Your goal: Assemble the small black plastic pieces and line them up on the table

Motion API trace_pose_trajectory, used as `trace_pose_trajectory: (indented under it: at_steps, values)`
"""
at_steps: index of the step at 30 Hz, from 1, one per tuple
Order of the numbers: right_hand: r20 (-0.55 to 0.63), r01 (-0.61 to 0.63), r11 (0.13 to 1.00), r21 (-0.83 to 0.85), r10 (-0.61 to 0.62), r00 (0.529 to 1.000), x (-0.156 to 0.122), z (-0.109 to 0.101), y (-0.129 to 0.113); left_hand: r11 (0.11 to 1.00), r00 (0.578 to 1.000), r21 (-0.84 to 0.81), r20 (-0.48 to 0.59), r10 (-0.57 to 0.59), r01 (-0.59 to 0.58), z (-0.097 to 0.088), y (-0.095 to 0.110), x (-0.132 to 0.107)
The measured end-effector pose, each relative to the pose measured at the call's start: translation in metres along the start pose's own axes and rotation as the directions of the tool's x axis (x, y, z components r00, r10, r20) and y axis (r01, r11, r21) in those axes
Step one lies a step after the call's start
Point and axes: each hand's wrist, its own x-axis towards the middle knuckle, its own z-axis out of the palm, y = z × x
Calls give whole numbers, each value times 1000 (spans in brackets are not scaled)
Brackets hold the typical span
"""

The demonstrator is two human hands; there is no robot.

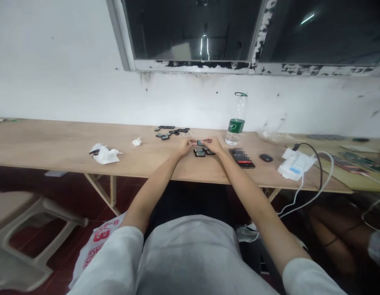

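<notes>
Between my two hands is a small dark flat piece with a greenish-grey face [200, 143], too small to name more exactly. My left hand [187, 146] pinches its left side, and my right hand [212, 144] grips it from the right. Just below, on the wooden table, lie several similar dark pieces [199, 153], close to my fingers. Beyond my left hand is a loose group of more such black pieces [165, 137], with tiny pale bits [187, 134] scattered beside them.
A water bottle [235, 127] stands behind my right hand. Nearby lie a phone [242, 158], a small black case [266, 157] and a white box with cables [296, 164]. Crumpled tissues [107, 155] are at left. A stool [20, 229] stands lower left; another person's legs [334, 237] show at right.
</notes>
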Motion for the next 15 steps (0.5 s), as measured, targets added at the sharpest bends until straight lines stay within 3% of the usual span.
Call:
trace_pose_trajectory:
  at_steps: [8,11,15]
  values:
    - [13,-45,990,136,44,999,-5,4,-10,999,999,-40,-36,15,-17,-5,8,0]
    - [23,-58,984,167,55,998,-5,3,-12,993,999,-120,-45,5,-10,-5,7,0]
    - [64,-60,982,177,49,997,-6,-1,-14,960,999,-278,33,-37,44,-5,5,-2]
